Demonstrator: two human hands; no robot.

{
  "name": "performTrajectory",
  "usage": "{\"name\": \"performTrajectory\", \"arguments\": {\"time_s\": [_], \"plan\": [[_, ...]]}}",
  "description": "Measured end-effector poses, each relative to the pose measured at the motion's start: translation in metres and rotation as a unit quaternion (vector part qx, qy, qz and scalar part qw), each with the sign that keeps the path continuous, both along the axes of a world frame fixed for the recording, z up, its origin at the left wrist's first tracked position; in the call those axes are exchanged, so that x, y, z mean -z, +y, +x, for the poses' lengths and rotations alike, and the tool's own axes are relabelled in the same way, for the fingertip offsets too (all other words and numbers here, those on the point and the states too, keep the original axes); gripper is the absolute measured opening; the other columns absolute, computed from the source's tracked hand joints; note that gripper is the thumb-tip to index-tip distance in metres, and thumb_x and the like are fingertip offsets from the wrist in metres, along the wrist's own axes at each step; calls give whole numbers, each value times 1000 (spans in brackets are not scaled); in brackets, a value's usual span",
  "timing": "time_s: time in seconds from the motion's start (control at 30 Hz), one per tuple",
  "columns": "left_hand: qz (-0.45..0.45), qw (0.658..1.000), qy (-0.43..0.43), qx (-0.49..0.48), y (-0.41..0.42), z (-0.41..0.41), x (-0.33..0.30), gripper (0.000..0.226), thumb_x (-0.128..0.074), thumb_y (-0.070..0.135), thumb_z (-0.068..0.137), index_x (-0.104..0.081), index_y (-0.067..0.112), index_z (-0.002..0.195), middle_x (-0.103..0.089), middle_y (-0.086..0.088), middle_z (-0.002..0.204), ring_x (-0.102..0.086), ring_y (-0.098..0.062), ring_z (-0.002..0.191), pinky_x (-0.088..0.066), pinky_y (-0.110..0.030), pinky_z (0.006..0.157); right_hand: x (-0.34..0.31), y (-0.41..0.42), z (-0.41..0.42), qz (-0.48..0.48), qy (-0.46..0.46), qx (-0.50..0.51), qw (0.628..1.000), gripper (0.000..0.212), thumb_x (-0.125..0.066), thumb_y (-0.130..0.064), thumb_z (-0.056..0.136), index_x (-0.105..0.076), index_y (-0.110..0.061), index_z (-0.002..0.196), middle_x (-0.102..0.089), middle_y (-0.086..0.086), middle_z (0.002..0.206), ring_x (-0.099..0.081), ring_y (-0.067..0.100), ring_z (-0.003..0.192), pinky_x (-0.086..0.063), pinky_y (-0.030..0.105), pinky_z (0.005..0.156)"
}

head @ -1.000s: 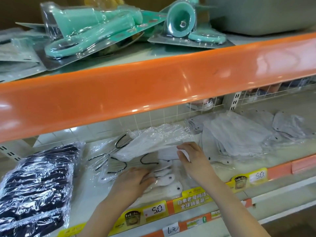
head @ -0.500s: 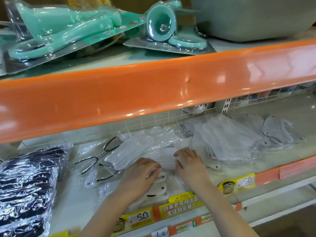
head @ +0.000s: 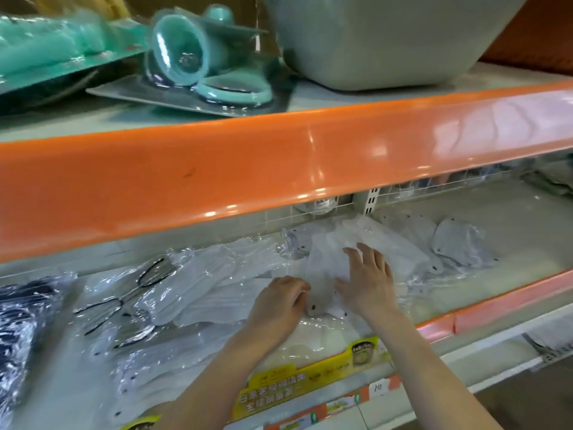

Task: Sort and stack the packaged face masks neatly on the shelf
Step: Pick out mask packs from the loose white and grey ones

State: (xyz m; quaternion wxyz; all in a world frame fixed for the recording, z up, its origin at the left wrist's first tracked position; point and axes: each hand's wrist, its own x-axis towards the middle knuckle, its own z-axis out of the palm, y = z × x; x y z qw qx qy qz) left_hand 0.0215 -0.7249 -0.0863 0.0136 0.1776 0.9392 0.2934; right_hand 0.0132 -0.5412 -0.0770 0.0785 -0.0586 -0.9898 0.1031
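Observation:
Clear-wrapped white face mask packs lie loose along the lower shelf point(head: 511, 243). My right hand point(head: 367, 279) lies flat with spread fingers on a pile of white mask packs point(head: 366, 240) in the middle. My left hand point(head: 279, 302), fingers curled, grips the near end of one white pack point(head: 317, 302) just left of the right hand. Further left lies a pleated white mask pack point(head: 198, 280) with black ear loops point(head: 124, 293). More grey-white packs point(head: 459, 243) sit to the right.
Dark navy mask packs point(head: 21, 321) are heaped at the far left. The orange edge of the upper shelf point(head: 279, 169) overhangs closely; it carries teal blister-packed items point(head: 198, 66) and a grey tub point(head: 387, 41). Yellow price labels point(head: 304, 383) line the lower shelf's front edge.
Both hands have shifted right along the shelf. The right hand has opened out flat onto the middle pile, and the left hand has come up beside it onto a pack's end.

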Motion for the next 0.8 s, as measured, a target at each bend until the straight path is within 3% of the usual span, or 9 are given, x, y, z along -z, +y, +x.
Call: {"name": "performTrajectory", "arguments": {"time_s": [0.17,0.3,0.43,0.53,0.67,0.8], "plan": [[2,999,-13,-33,35,-5,5,34,-43,19,98,-54,21,130,-51,4,136,-41,-15,126,-35,-30,99,5,35,-3,-13,-76,40,996,85,-49,-65,84,-15,-25,150,-10,8,157,-9,29,144,-9,44,116],[-16,997,-19,-76,57,-7,7,40,-40,20,99,-41,18,139,-41,-1,144,-37,-20,130,-29,-28,99,13,45,-3,-11,-100,33,994,85,-41,-71,85,-16,-22,149,-20,6,154,-22,30,139,-20,41,112],[32,990,-31,-137,67,-10,11,43,-45,18,97,-41,15,139,-42,-7,141,-37,-23,128,-29,-28,100,4,44,-10,33,-75,22,996,62,-45,-56,90,-33,-15,135,-46,9,133,-42,30,123,-36,39,97],[45,988,-37,-146,69,-10,14,41,-46,17,96,-42,16,138,-43,-5,140,-36,-22,127,-30,-29,100,-6,47,-17,40,-74,11,996,45,-47,-45,93,-42,-13,125,-53,8,122,-49,28,115,-41,35,87],[86,984,-43,-153,68,-8,13,40,-47,16,97,-44,16,136,-43,-3,139,-37,-20,128,-32,-30,99,-15,58,-25,17,-78,10,997,32,-47,-34,96,-45,-12,119,-57,7,113,-54,26,107,-40,32,69],[172,969,-64,-163,69,-10,15,34,-47,14,97,-48,16,131,-52,-3,126,-49,-20,118,-41,-32,96,-20,70,-27,-45,-64,43,996,20,-42,-30,98,-44,-12,106,-56,8,92,-52,28,84,-36,31,65]]}}
